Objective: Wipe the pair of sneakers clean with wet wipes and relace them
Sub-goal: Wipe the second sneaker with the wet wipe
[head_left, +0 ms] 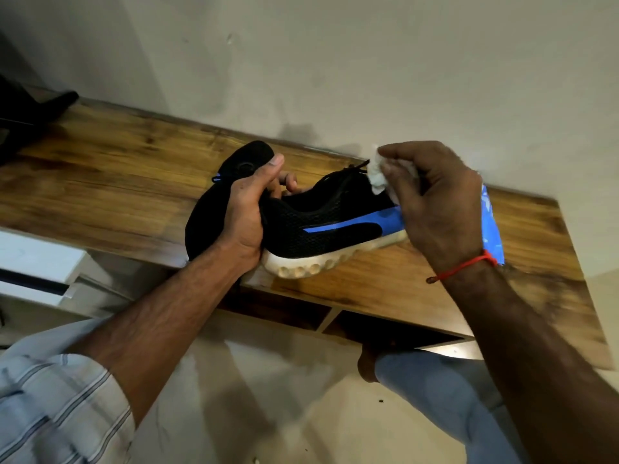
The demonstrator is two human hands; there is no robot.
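Note:
A black mesh sneaker [321, 226] with a blue side stripe and a white sole lies near the front edge of the wooden shelf [110, 182]. My left hand [254, 209] grips it at the heel and collar. Behind that hand lies the second black sneaker [207, 209], partly hidden. My right hand [432, 202] holds a crumpled white wet wipe [378, 179] against the first sneaker's upper by the black laces [355, 169]. This hand covers the toe end of the shoe.
A blue wipes packet [490, 226] lies on the shelf behind my right wrist. A dark object [30, 112] stands at the shelf's far left. The wall runs right behind the shelf. White furniture [37, 266] is lower left; my leg and foot [435, 376] are below the shelf.

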